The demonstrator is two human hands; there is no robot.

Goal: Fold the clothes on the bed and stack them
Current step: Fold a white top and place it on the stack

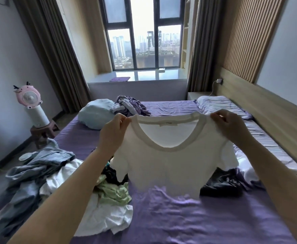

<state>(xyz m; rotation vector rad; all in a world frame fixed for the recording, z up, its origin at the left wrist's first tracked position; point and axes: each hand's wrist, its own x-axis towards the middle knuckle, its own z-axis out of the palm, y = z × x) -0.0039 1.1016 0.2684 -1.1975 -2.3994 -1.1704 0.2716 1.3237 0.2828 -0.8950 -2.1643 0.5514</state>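
Note:
I hold a white T-shirt (168,166) up in the air over the purple bed (179,217), spread flat and facing me. My left hand (113,132) pinches its left shoulder and my right hand (229,126) pinches its right shoulder, beside the round collar. The hem hangs just above the sheet. To the left lies a heap of loose clothes: a blue-grey garment (30,175), white pieces (107,217) and a light green one (114,192). A dark garment (221,184) lies behind the shirt on the right, partly hidden.
More crumpled purple-grey clothes (128,106) and a pale blue bundle (95,114) sit at the far end of the bed. A pillow (220,104) lies by the wooden headboard (267,110) on the right. A pink fan (30,97) stands on a stool left of the bed.

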